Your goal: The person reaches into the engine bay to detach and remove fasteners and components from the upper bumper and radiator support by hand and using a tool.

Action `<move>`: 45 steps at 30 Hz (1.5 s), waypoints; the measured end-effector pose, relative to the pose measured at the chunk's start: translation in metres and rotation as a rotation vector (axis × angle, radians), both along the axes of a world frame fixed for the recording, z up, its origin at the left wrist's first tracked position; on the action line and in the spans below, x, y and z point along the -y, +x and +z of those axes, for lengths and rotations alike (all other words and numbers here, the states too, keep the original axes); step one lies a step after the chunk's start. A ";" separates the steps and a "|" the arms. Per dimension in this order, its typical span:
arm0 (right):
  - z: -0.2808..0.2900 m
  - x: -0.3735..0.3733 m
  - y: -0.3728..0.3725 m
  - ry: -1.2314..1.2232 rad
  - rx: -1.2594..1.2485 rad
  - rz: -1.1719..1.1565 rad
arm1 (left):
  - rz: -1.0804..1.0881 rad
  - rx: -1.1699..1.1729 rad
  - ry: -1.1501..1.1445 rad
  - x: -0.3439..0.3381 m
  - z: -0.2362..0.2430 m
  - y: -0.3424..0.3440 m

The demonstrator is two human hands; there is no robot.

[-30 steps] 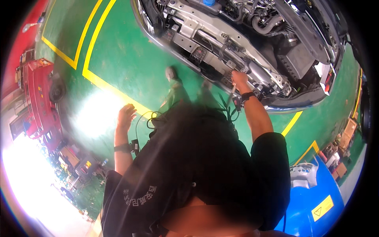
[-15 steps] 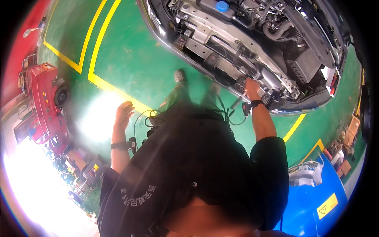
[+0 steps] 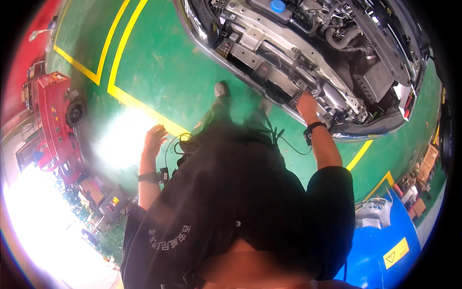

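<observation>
Glossy green floor (image 3: pixel 159 79) under a car's exposed front end (image 3: pixel 315 55), ahead and to the right.
A pale metal crossmember (image 3: pixel 255 37), pierced with round holes, runs slantwise along the car's front; behind it sits a ribbed, boxy black plastic housing (image 3: pixel 378 79). The bare right hand (image 3: pixel 307 106) reaches in over the curved front edge, fingers curled; whether they grip anything cannot be told. The left hand (image 3: pixel 154 138) hangs loosely open above the floor, near the torso. Smallest is a round, blue cap (image 3: pixel 277 6).
</observation>
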State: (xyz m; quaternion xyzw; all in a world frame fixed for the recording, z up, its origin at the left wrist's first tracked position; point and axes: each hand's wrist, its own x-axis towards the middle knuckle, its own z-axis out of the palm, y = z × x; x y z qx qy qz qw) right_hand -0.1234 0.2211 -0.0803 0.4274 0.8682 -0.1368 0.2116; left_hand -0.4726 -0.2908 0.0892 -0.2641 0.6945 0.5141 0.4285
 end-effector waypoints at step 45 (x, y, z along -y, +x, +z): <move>-0.046 0.034 -0.191 -0.314 -0.292 -1.012 | 0.060 0.124 -0.081 0.071 -0.074 -0.098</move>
